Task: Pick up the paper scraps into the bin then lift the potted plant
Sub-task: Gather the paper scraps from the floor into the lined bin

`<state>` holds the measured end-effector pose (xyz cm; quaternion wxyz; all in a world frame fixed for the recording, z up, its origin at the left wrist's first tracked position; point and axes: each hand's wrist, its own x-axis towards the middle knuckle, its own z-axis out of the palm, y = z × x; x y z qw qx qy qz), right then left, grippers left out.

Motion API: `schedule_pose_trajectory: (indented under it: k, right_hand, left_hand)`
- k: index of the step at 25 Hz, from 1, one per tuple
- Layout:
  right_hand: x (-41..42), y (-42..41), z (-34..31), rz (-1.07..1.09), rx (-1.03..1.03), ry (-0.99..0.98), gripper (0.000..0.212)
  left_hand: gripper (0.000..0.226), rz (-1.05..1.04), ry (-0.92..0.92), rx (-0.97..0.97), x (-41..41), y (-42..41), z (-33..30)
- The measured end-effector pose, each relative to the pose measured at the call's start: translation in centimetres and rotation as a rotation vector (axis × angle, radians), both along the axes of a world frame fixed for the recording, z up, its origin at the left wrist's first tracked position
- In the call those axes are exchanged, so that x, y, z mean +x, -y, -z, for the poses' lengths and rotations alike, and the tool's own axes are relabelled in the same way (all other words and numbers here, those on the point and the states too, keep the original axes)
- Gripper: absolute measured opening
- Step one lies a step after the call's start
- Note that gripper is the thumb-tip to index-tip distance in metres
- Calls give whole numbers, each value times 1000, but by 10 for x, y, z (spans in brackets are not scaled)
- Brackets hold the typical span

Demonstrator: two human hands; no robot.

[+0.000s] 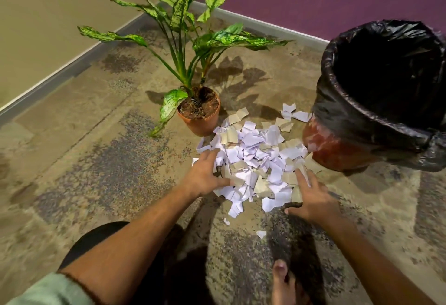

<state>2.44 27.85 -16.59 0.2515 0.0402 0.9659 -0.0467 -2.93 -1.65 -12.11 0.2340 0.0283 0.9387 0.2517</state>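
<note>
Head view: left hand (205,179) and right hand (311,198), fingers spread, flank the paper scraps (255,159) between potted plant (200,114) and bin (376,101)

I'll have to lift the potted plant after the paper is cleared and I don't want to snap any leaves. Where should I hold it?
Grip the terracotta pot itself, both hands around its wall just under the rim, coming in low from the near side. The leaves arch high and outward, mostly away and to the sides, so the near wall is probably clearest; one drooping leaf hangs over the left edge.

Carpet (96,159): scraps (255,159), plant (200,116), bin (337,150).
</note>
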Motion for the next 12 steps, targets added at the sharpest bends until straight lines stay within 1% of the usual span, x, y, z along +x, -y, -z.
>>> schedule_pose_trajectory:
  k: [2,5,9,12]
  right_hand:
    - [-10,9,2,-29,23,-22,119]
    - [-26,30,4,-40,-62,-24,112]
    - [-35,59,1,-158,-85,-49,88]
    - [-28,70,4,-248,-56,-142,65]
  left_hand:
    - [106,44,3,14,-2,-7,3]
    - [106,101,16,-6,-4,-24,11]
    - [95,97,38,18,-10,-40,24]
    - [89,107,45,-35,-14,-43,26]
